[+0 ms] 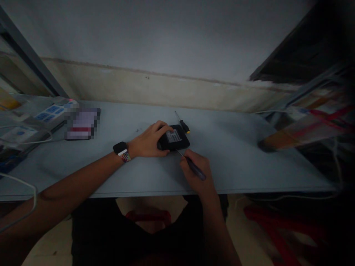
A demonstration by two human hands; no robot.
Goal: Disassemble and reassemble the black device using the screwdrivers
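Left hand (151,140), part-curled, grips black device (178,138); right hand (202,164) curled round tool (196,170).

Nothing is legible: the pale label (173,136) on the black device (184,139) seems printed, but too small.

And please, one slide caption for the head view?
Left hand on a black box, right hand holding a tool at its edge; a screwdriver lies behind.
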